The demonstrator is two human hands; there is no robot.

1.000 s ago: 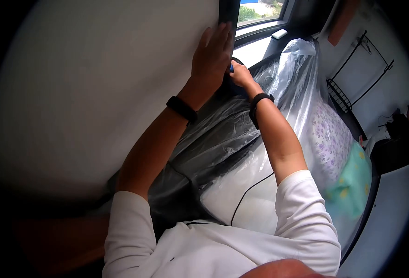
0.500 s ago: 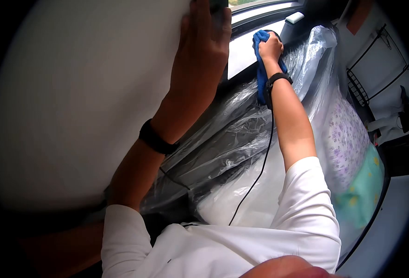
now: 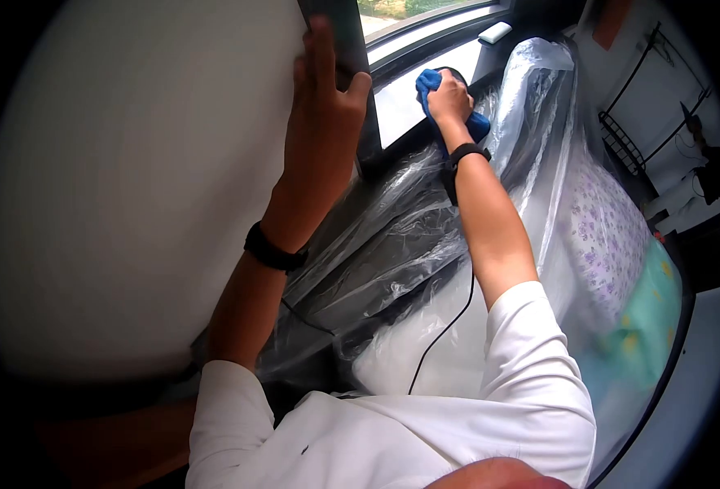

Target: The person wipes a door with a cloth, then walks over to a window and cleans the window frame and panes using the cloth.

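Observation:
A bunched blue cloth is gripped in my right hand, low at the window beside the white sill surface. Part of the cloth hangs out below the fingers. My left hand is raised with fingers stretched out and thumb apart, near the dark window frame and the edge of a large pale panel. Whether its fingertips touch the frame I cannot tell. Both wrists wear black bands, and a thin black cable runs down from the right one.
Crumpled clear plastic sheeting covers things under the window, including a purple-flowered fabric and a green fabric. A small white object lies at the window's right end. A black wire rack stands at the right.
My right hand has shifted left and slightly down with the cloth, which is bunched differently. My left hand has moved a little left and down, its thumb now spread. The view has shifted slightly.

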